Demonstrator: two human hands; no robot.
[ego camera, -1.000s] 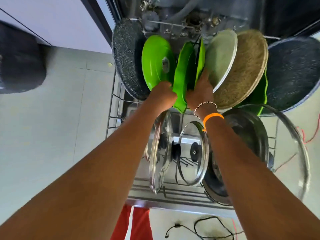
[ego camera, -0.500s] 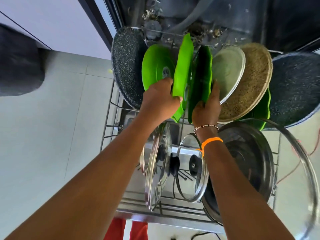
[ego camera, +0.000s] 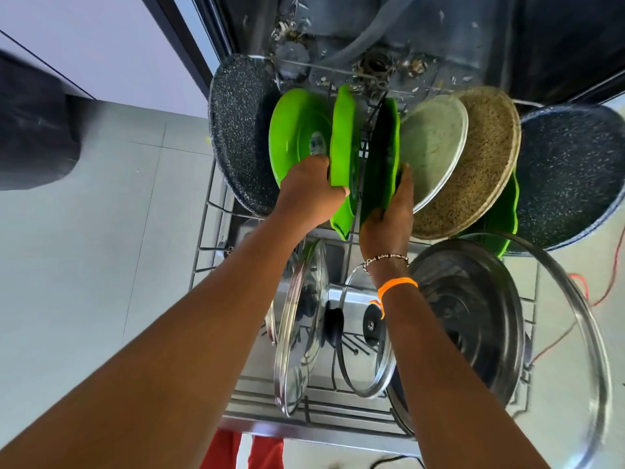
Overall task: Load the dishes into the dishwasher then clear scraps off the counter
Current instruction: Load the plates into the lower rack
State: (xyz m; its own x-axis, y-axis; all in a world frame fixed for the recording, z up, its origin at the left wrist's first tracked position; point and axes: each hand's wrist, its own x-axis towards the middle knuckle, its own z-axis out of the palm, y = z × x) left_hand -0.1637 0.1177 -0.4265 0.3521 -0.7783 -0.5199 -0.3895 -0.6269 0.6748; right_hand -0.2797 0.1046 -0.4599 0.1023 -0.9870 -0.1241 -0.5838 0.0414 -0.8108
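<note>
Two green plates stand on edge in the dishwasher rack (ego camera: pixel 216 204); the left hand (ego camera: pixel 309 194) grips the bright green plate (ego camera: pixel 342 143), while the right hand (ego camera: pixel 392 214) holds the darker green plate (ego camera: pixel 382 154), fingers straight along its back. Beside them lean a pale plate (ego camera: pixel 436 140) and speckled pans; glass lids (ego camera: pixel 297 333) stand nearer the person.

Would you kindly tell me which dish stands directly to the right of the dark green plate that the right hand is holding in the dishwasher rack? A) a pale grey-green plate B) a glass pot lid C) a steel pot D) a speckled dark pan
A: the right hand holds the dark green plate on edge, and the pale grey-green plate leans right beside it, ahead of the tan speckled plate.
</note>
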